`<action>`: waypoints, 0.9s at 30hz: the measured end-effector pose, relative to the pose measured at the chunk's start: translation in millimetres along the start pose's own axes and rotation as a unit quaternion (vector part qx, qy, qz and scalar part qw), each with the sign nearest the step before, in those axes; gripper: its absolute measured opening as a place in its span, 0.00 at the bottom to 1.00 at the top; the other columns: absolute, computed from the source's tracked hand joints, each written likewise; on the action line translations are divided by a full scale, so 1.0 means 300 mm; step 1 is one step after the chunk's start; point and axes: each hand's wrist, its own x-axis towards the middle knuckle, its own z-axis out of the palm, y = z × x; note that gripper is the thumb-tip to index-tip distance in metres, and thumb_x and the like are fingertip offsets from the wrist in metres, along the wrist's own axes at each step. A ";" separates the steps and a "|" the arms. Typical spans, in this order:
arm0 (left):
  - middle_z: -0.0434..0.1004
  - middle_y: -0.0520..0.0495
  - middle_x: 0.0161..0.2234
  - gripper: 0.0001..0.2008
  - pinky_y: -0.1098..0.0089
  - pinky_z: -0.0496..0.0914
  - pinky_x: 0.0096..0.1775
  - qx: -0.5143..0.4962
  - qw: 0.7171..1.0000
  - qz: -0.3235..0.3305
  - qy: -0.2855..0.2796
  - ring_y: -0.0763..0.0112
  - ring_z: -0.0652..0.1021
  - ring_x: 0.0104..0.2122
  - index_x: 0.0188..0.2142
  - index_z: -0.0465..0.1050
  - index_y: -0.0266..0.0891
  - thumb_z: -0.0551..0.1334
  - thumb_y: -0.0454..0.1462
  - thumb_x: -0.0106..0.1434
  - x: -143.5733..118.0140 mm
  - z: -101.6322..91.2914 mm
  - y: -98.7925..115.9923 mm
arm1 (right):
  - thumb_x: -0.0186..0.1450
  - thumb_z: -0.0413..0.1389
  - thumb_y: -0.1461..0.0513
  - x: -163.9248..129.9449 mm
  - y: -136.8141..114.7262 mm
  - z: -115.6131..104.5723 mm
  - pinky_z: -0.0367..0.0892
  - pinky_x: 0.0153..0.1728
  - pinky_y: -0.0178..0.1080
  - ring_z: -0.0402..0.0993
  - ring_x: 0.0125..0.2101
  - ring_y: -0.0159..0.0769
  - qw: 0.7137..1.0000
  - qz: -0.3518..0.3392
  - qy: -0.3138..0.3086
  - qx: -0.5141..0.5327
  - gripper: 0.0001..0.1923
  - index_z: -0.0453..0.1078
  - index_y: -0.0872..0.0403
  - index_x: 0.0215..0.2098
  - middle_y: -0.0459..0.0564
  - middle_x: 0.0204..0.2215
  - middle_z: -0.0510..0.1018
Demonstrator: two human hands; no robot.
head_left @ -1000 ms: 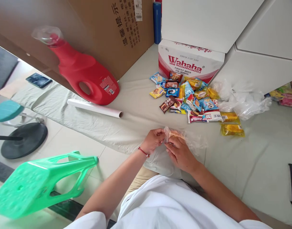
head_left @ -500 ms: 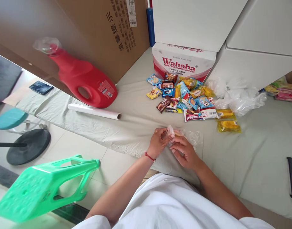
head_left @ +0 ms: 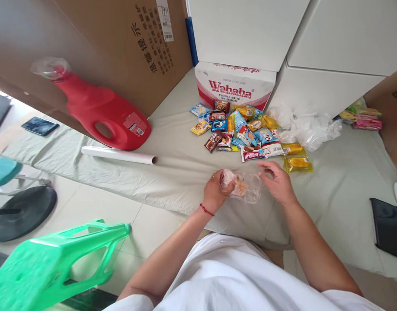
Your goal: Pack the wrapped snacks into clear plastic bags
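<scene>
My left hand (head_left: 216, 190), with a red string at the wrist, grips the neck of a clear plastic bag (head_left: 242, 188) that has orange-brown snacks inside. The bag rests on the pale sheet (head_left: 172, 172) near the table's front edge. My right hand (head_left: 277, 181) hovers just right of the bag, fingers apart and holding nothing, close to the near edge of a pile of small colourful snack packets (head_left: 237, 129). Two yellow packets (head_left: 297, 163) lie just beyond my right hand.
A red detergent jug (head_left: 101, 116) and a white tube (head_left: 119, 155) lie at the left. A Wahaha carton (head_left: 234, 88), white boxes and a big cardboard box stand behind. Crumpled clear bags (head_left: 307, 127) lie right of the pile. A black phone (head_left: 388, 226) is at far right, a green stool (head_left: 52, 263) on the floor.
My right hand has let go of the clear bag and moved right toward the snack pile. My left hand keeps hold of the bag. The camera view shifted slightly rightward.
</scene>
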 end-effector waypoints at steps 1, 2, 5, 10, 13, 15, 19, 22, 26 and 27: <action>0.80 0.44 0.42 0.18 0.66 0.70 0.42 0.009 1.000 0.003 -0.007 0.62 0.78 0.41 0.48 0.73 0.41 0.67 0.45 0.60 -0.002 -0.001 0.001 | 0.64 0.63 0.53 0.025 0.017 -0.010 0.69 0.53 0.50 0.73 0.50 0.46 0.998 -0.003 -0.025 -0.064 0.21 0.75 0.50 0.54 0.54 0.50 0.79; 0.80 0.44 0.41 0.19 0.67 0.70 0.41 0.014 1.000 0.003 -0.016 0.62 0.78 0.41 0.47 0.74 0.41 0.67 0.47 0.60 -0.002 -0.005 0.002 | 0.61 0.65 0.54 0.046 0.036 -0.015 0.68 0.54 0.50 0.72 0.50 0.48 0.991 -0.005 -0.062 -0.117 0.25 0.74 0.51 0.55 0.55 0.49 0.80; 0.81 0.47 0.36 0.19 0.68 0.70 0.39 -0.016 0.998 -0.022 -0.050 0.64 0.78 0.37 0.44 0.76 0.41 0.68 0.50 0.59 0.006 -0.027 0.000 | 0.61 0.63 0.56 0.076 0.086 -0.008 0.70 0.47 0.46 0.74 0.43 0.45 0.973 -0.001 -0.155 -0.169 0.19 0.78 0.54 0.49 0.54 0.39 0.81; 0.83 0.44 0.41 0.26 0.68 0.73 0.40 -0.253 0.957 -0.098 -0.101 0.65 0.80 0.39 0.43 0.76 0.38 0.70 0.54 0.55 0.021 -0.080 -0.009 | 0.68 0.55 0.53 0.040 0.087 -0.025 0.70 0.34 0.38 0.72 0.31 0.35 0.991 0.038 -0.110 -0.071 0.16 0.78 0.55 0.41 0.50 0.34 0.78; 0.82 0.42 0.45 0.30 0.65 0.75 0.42 -0.311 0.935 -0.124 -0.121 0.63 0.81 0.41 0.45 0.76 0.37 0.71 0.56 0.52 0.019 -0.099 -0.010 | 0.68 0.58 0.52 -0.006 0.024 -0.034 0.72 0.40 0.42 0.74 0.37 0.39 0.995 -0.042 -0.031 -0.087 0.15 0.77 0.53 0.46 0.52 0.39 0.76; 0.82 0.41 0.46 0.31 0.64 0.75 0.44 -0.322 0.929 -0.129 -0.128 0.61 0.81 0.43 0.46 0.75 0.37 0.71 0.56 0.52 0.018 -0.102 -0.012 | 0.67 0.62 0.52 -0.037 -0.018 -0.012 0.72 0.48 0.47 0.73 0.45 0.43 0.984 -0.131 -0.076 -0.099 0.18 0.75 0.50 0.53 0.54 0.46 0.75; 0.81 0.42 0.50 0.34 0.63 0.74 0.49 -0.298 0.943 -0.095 -0.112 0.60 0.80 0.48 0.55 0.70 0.39 0.69 0.55 0.55 0.019 -0.099 -0.021 | 0.70 0.60 0.57 -0.061 -0.033 0.077 0.72 0.52 0.50 0.70 0.51 0.44 0.951 -0.227 -0.177 -0.114 0.21 0.70 0.46 0.61 0.55 0.50 0.75; 0.79 0.42 0.53 0.36 0.62 0.71 0.54 -0.232 0.966 -0.060 -0.100 0.60 0.79 0.52 0.62 0.64 0.39 0.67 0.53 0.59 0.017 -0.103 -0.031 | 0.72 0.56 0.61 -0.042 -0.010 0.122 0.73 0.52 0.49 0.71 0.50 0.42 0.952 -0.233 -0.173 -0.095 0.19 0.70 0.47 0.61 0.55 0.49 0.75; 0.79 0.44 0.51 0.41 0.62 0.71 0.53 -0.137 0.987 -0.037 -0.075 0.60 0.79 0.49 0.69 0.57 0.41 0.67 0.50 0.60 0.012 -0.111 -0.037 | 0.73 0.55 0.60 -0.003 0.000 0.141 0.73 0.51 0.48 0.72 0.49 0.41 0.957 -0.227 -0.162 -0.078 0.16 0.73 0.47 0.58 0.55 0.48 0.77; 0.80 0.45 0.49 0.41 0.63 0.72 0.50 -0.129 0.989 -0.035 -0.066 0.61 0.79 0.47 0.69 0.58 0.42 0.68 0.50 0.60 0.012 -0.111 -0.037 | 0.73 0.56 0.60 0.005 0.001 0.144 0.73 0.50 0.48 0.73 0.49 0.41 0.960 -0.223 -0.154 -0.070 0.15 0.75 0.47 0.56 0.54 0.48 0.78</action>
